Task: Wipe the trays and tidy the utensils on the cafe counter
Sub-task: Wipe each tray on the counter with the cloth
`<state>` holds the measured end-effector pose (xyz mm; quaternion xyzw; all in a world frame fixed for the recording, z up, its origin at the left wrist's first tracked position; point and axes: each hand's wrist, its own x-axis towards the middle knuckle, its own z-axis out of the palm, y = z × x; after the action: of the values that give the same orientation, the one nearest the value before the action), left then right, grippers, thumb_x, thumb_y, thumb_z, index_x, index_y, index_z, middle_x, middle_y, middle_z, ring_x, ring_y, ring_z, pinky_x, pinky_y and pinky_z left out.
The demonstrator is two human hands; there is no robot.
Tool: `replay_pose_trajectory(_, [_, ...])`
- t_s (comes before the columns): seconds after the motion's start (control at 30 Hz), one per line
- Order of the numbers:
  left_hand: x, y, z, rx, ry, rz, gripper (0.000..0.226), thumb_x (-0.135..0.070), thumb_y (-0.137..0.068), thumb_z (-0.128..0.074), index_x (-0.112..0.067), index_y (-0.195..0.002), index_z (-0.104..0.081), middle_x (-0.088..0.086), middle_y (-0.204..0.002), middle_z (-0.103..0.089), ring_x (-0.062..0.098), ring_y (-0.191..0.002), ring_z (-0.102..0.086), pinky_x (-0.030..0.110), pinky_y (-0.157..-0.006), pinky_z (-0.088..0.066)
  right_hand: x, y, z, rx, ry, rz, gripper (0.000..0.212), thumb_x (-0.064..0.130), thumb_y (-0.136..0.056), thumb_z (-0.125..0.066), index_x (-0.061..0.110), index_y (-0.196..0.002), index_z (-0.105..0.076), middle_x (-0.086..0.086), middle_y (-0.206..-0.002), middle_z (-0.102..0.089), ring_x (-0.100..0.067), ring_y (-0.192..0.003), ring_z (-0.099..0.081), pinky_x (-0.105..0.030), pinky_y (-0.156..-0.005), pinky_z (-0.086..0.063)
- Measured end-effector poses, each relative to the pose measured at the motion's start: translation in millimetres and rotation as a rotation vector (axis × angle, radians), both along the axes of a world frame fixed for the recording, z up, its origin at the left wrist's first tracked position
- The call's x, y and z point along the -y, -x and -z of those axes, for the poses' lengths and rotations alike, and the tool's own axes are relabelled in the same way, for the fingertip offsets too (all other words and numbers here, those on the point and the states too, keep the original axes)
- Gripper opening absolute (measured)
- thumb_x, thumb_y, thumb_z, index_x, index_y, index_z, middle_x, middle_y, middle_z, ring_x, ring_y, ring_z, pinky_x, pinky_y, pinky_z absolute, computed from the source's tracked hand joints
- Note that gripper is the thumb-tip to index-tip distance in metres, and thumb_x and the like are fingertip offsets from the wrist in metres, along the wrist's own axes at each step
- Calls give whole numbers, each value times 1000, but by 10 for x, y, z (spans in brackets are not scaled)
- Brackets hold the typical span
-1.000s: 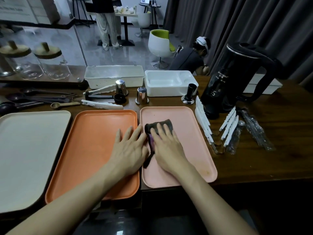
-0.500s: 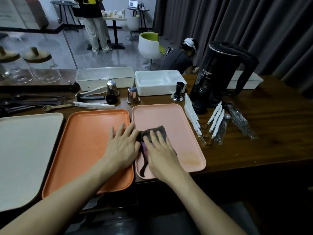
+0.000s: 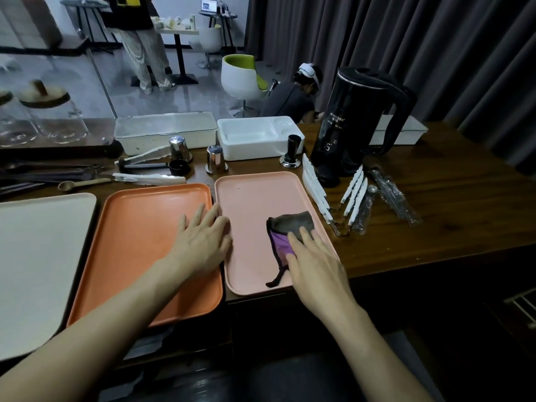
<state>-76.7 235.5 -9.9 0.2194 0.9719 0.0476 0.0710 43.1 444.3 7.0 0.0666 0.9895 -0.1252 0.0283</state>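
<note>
The dark cloth [image 3: 291, 226] now lies toward 3 o'clock on the pink tray [image 3: 255, 204], swept over from the 9 o'clock rim where it was a second ago, so this wiping pass has probably crossed the tray. The right hand [image 3: 317, 262] presses it, fingers flat and spread. The left hand [image 3: 203, 242], also flat, rests across the 9 o'clock rim. The table [image 3: 435, 221] carries three trays: pink, orange tray [image 3: 139, 233] and cream tray [image 3: 37, 256]. Two steel cups [image 3: 179, 147] stand at 11 o'clock, one kettle [image 3: 353, 126] at 1.

The cream rectangular plastic tray [image 3: 43, 256] at nine o'clock runs off the left edge. The lidded glass jars [image 3: 55, 117] at ten o'clock are blurred. The right hand [image 3: 316, 268] covers the near part of the grey-and-purple cloth [image 3: 293, 223]. The black electric kettle [image 3: 348, 126] hides part of a white box [image 3: 406, 132].
</note>
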Motion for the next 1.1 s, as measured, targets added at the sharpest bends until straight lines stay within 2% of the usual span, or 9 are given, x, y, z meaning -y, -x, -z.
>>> replay_pose_trajectory(0.1, [54, -7, -84, 101, 84, 76, 78, -66, -98, -39, -29, -162, -15, 1, -171, 9, 27, -156, 15, 59, -123, 3, 141, -195, 48, 66, -65, 51, 57, 39, -108, -33, 18, -159, -20, -10, -168, -12, -30, -155, -10, -42, -123, -19])
replay_pose_trajectory(0.2, [53, 4, -133, 123, 142, 97, 86, -74, -94, -37, -32, -163, -5, 0, -170, 14, 29, -155, 19, 60, -123, 6, 358, -185, 102, 59, -45, 42, 54, 39, -108, -30, 16, -157, -26, -12, -167, -13, -34, -154, -11, -46, -123, -16])
replay_pose_trajectory(0.33, [42, 3, -98, 118, 141, 72, 87, -76, -94, -33, -34, -163, -2, -2, -170, 16, 31, -155, 18, 60, -124, 4, 727, -252, 136, 6, 7, -86, 60, 41, -101, -20, 16, -143, -54, -12, -157, -41, -35, -145, -37, -48, -117, -33])
replay_pose_trajectory(0.43, [48, -5, -56, 139, 129, 62, 86, -75, -95, -30, -34, -163, 3, -3, -169, 19, 31, -155, 18, 61, -124, 2, 718, -322, 75, 58, 25, -125, 70, 49, -97, -6, 20, -154, -36, -9, -166, -21, -31, -154, -17, -45, -123, -18])
replay_pose_trajectory(0.57, [53, 15, -66, 180, 127, 50, 85, -73, -96, -34, -36, -162, 4, -4, -168, 22, 31, -155, 17, 60, -124, 1, 363, -336, -39, 191, -10, 22, 75, 64, -99, -13, 23, -161, -12, -10, -168, 7, -28, -155, 6, -43, -124, -2])
replay_pose_trajectory(0.67, [53, 26, -66, 212, 122, 54, 85, -73, -96, -34, -36, -162, 5, -3, -167, 24, 29, -155, 19, 60, -124, 4, 69, -257, -134, 241, -29, 128, 74, 63, -101, -17, 20, -161, -13, -13, -168, 3, -29, -155, 3, -44, -124, -14])
replay_pose_trajectory(0.73, [51, 34, -68, 215, 118, 54, 86, -74, -95, -34, -36, -162, 6, -3, -167, 25, 29, -155, 20, 61, -123, 5, 27, -243, -202, 246, -31, 89, 66, 58, -104, -17, 21, -159, -20, -13, -168, -1, -30, -155, 0, -45, -123, -19])
replay_pose_trajectory(1.0, [32, 7, -10, 172, 106, 45, 85, -74, -95, -33, -37, -162, 5, -5, -168, 23, 29, -155, 18, 61, -123, 2, 586, -295, -33, 124, 37, -143, 66, 60, -104, -19, 24, -159, -23, -5, -169, -3, -27, -155, -1, -45, -124, -9])
replay_pose_trajectory(1.1, [30, 1, -22, 192, 106, 41, 85, -74, -96, -32, -37, -162, 8, -6, -167, 26, 30, -155, 19, 60, -123, 3, 525, -329, -51, 133, 20, -164, 69, 65, -101, -21, 27, -158, -24, -2, -169, -3, -25, -156, -1, -44, -123, -16])
